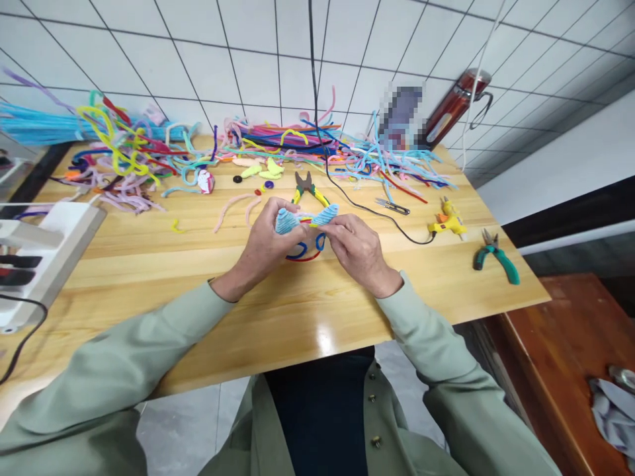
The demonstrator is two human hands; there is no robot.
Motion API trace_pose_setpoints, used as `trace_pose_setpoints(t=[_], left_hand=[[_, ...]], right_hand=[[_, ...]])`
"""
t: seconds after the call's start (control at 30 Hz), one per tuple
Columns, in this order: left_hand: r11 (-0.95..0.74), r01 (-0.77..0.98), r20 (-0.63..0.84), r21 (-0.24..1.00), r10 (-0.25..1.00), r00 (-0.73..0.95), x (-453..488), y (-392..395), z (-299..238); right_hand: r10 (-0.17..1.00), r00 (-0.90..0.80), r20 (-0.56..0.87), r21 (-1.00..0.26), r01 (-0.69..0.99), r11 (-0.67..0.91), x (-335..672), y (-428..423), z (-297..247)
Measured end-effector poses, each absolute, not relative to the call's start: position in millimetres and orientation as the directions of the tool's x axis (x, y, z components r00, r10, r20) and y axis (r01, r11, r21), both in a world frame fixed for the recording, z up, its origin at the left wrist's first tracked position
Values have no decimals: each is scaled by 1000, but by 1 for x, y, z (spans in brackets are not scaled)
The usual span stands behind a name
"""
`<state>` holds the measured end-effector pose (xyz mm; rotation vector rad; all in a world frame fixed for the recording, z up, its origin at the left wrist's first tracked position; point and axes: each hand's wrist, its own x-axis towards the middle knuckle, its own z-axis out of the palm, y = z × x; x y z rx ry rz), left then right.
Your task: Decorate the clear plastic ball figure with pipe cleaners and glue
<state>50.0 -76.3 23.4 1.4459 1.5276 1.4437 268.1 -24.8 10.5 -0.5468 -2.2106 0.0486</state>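
My left hand (pixel 265 241) is closed around a light blue coiled pipe-cleaner cone (pixel 286 220). My right hand (pixel 354 246) pinches the stem of a second light blue coiled piece (pixel 327 214) beside it. The two pieces nearly touch above the wooden table (pixel 317 311). Blue and red pipe-cleaner loops (pixel 303 254) hang just below my fingers.
Yellow-handled pliers (pixel 308 188) lie just behind my hands. Small snips (pixel 393 207), a yellow glue gun (pixel 448 221) and green-handled pliers (pixel 496 256) lie to the right. Heaps of coloured pipe cleaners (pixel 278 149) fill the table's back. A white power strip (pixel 44 254) sits at left.
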Motion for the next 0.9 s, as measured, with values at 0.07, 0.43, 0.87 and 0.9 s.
trace_pose_setpoints(t=[0.07, 0.43, 0.87, 0.9], left_hand=[[-136, 246, 201, 960, 944, -264, 49, -75, 23], [-48, -39, 35, 998, 960, -277, 33, -60, 22], [-24, -54, 5, 998, 947, -320, 31, -57, 27], [-27, -50, 9, 998, 945, -326, 31, -56, 27]], right_hand=[[417, -537, 734, -237, 372, 897, 267, -23, 8], [681, -509, 526, -699, 198, 688, 267, -2, 7], [712, -498, 494, -806, 45, 591, 256, 1, 1], [708, -498, 501, -796, 56, 603, 256, 0, 2]])
